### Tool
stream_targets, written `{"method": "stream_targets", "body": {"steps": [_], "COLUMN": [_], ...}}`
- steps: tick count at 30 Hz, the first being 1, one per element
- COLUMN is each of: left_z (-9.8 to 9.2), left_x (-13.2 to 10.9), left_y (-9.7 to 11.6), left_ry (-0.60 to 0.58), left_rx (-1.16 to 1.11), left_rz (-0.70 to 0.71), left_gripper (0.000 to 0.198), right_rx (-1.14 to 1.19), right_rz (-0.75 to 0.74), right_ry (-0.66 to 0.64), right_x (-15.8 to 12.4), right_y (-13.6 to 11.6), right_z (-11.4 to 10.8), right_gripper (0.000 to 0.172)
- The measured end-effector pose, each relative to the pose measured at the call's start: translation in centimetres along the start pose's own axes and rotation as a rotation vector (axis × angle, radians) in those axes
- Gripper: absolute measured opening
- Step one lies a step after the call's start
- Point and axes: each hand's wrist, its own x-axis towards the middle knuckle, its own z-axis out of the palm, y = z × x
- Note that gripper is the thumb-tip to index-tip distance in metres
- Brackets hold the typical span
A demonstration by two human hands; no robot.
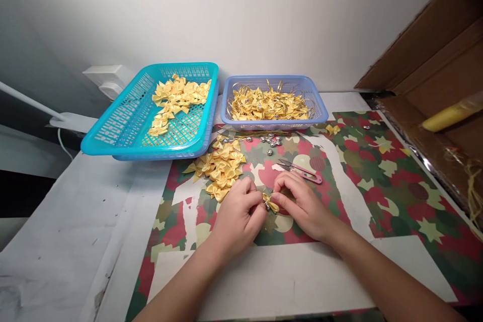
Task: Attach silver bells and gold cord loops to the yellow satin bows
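Between my two hands is a small yellow ribbon bow (272, 205) with a silver bell (267, 206) at its middle. My left hand (243, 214) is closed, its fingertips pinching at the bow's left side. From the right, my right hand (300, 204) pinches at the bow's upper edge, perhaps on a thin gold cord too fine to make out. Just beyond my right hand lies a pair of pink thread snips (302, 171). A heap of yellow bows (221, 166) is spread beyond my left hand. Several loose silver bells (270, 141) lie farther back.
At the back left, a turquoise basket (151, 150) holding yellow bows is stacked on another. A blue-violet basket (273, 122) contains bows with gold cords. Gold cords (260, 134) lie before it. A single bow (332, 130) rests right of them. A cardboard box (426, 60) borders the right side.
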Motion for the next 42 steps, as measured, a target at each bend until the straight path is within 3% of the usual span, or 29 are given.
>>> {"method": "stream_targets", "body": {"steps": [27,42], "left_z": [-0.1,-0.8], "left_x": [0.1,0.2], "left_y": [-0.2,-0.2], "left_ry": [-0.045,-0.229], "left_rx": [-0.113,-0.156], "left_rz": [0.134,0.208], "left_gripper": [0.024,0.023], "right_rx": [0.091,0.306], "right_rz": [0.119,0.128], "right_ry": [-0.154,-0.448], "right_x": [0.0,0.3], "right_y": [0.3,1.3], "right_z": [-0.7,-3.1], "right_gripper": [0.020,0.027]}}
